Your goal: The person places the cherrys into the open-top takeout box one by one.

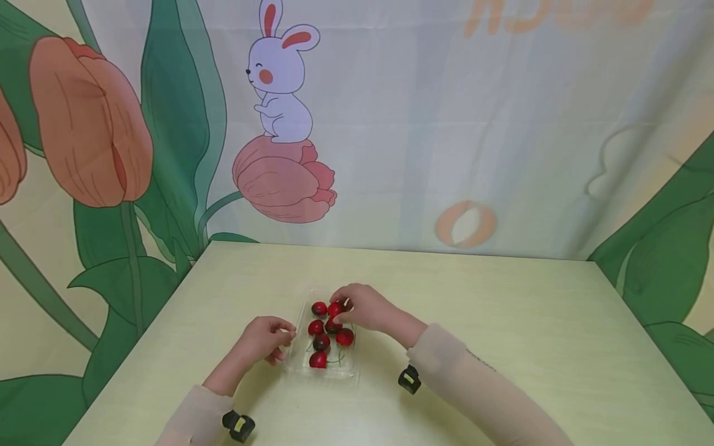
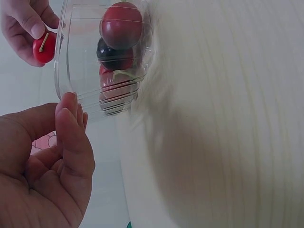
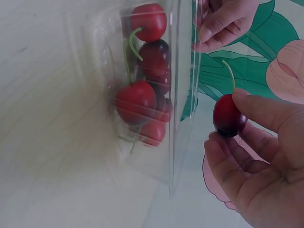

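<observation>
A clear plastic box (image 1: 348,373) sits on the table with several dark red cherries (image 1: 318,360) in it, some with green stems. Between thumb and fingertips, my right hand (image 1: 365,308) pinches one cherry (image 3: 229,115), its stem pointing up, above the box's rim in the right wrist view. My left hand (image 1: 262,341) is at the box's left side. In the left wrist view its thumb and fingertips meet on the clear rim (image 2: 59,71) near a corner, pinching it, with the other fingers loosely curled.
The pale wooden table (image 1: 502,322) extends around the box on all sides. Behind it hangs a curtain (image 1: 390,124) printed with tulips and a rabbit. A dark wrist camera (image 1: 409,379) hangs under the right sleeve, and another (image 1: 238,427) under the left.
</observation>
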{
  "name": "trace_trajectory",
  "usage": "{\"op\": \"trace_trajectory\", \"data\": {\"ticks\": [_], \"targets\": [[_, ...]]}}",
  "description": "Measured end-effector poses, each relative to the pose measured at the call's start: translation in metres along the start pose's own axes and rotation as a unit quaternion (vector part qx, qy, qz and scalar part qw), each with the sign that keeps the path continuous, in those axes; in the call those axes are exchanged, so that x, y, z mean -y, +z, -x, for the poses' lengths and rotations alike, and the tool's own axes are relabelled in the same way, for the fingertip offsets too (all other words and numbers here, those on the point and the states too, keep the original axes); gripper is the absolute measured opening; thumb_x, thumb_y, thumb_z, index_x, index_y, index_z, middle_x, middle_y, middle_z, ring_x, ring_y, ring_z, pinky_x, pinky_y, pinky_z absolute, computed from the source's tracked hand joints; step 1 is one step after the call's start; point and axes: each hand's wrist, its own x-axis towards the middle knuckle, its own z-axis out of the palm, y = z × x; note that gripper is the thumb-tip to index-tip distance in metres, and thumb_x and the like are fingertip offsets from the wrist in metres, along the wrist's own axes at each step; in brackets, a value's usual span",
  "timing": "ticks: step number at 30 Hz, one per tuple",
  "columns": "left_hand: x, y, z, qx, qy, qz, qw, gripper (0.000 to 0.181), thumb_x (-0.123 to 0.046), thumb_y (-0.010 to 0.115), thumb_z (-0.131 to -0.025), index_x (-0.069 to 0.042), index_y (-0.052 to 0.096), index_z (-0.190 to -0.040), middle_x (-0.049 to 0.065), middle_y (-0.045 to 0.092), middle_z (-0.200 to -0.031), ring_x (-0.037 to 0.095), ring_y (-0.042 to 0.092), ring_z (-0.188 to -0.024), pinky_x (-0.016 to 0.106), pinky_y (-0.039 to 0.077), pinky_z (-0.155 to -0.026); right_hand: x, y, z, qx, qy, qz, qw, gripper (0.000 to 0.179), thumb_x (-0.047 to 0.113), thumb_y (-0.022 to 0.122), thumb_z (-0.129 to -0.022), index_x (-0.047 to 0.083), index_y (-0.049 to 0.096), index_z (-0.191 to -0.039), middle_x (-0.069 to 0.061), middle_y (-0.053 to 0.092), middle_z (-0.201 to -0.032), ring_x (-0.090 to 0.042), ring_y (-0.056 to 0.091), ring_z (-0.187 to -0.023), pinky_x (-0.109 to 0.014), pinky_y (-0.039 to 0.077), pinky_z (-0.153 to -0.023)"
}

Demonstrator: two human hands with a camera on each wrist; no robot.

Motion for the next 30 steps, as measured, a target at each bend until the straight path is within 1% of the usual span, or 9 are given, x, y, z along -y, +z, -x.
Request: {"op": "trace_trajectory", "data": {"ticks": [6,12,15,21,27,30], "targets": [[0.002,0.000,-0.001,0.003,0.006,0.004,1.0000,0.021,-0.007,0.062,-0.097,0.008,0.069,-0.111,0.008,0.065,-0.079,0.011,0.056,-0.052,0.026,0.054,-0.049,-0.001,0.013,-0.004,0.008,-0.003,0.000,1.0000,0.034,0.012,0.077,-0.090,0.004,0.071,-0.123,-0.012,0.073,-0.115,-0.021,0.064,-0.100,-0.038,0.057,-0.093],[0.004,0.000,-0.003,0.003,0.006,0.009,0.9999,0.020,-0.007,0.063,-0.096,0.006,0.069,-0.110,0.006,0.064,-0.076,0.010,0.057,-0.051,0.027,0.054,-0.049,0.001,0.025,-0.006,0.014,-0.007,0.011,0.9998,0.034,0.013,0.079,-0.089,0.004,0.071,-0.122,-0.011,0.074,-0.118,-0.022,0.065,-0.105,-0.040,0.056,-0.098],[0.004,0.000,-0.003,0.002,0.003,0.009,1.0000,0.019,-0.007,0.063,-0.096,0.006,0.069,-0.109,0.006,0.064,-0.077,0.010,0.057,-0.051,0.027,0.055,-0.049,0.003,0.030,-0.007,0.015,-0.010,0.018,0.9997,0.032,0.013,0.079,-0.089,0.005,0.072,-0.120,-0.010,0.074,-0.115,-0.020,0.065,-0.102,-0.036,0.056,-0.096],[0.003,0.000,-0.001,0.002,0.006,0.008,1.0000,0.020,-0.007,0.063,-0.096,0.007,0.069,-0.110,0.007,0.064,-0.078,0.011,0.056,-0.051,0.027,0.054,-0.049,0.006,0.038,-0.009,0.023,-0.009,0.027,0.9993,0.029,0.013,0.078,-0.090,0.006,0.072,-0.117,-0.006,0.074,-0.108,-0.014,0.059,-0.093,-0.025,0.052,-0.086],[0.003,-0.001,-0.001,0.003,0.009,0.012,0.9999,0.020,-0.007,0.063,-0.097,0.007,0.069,-0.109,0.006,0.064,-0.078,0.010,0.056,-0.051,0.026,0.053,-0.048,0.009,0.044,-0.011,0.025,-0.017,0.021,0.9993,0.023,0.010,0.079,-0.088,0.005,0.073,-0.110,-0.005,0.072,-0.098,-0.012,0.056,-0.086,-0.023,0.049,-0.080],[0.003,-0.001,0.000,0.004,0.013,0.012,0.9998,0.021,-0.007,0.063,-0.097,0.008,0.069,-0.110,0.007,0.065,-0.079,0.010,0.056,-0.051,0.026,0.053,-0.048,0.008,0.048,-0.012,0.022,-0.022,0.029,0.9991,0.024,0.011,0.079,-0.088,0.005,0.073,-0.111,-0.005,0.072,-0.098,-0.011,0.056,-0.085,-0.022,0.049,-0.080]]}}
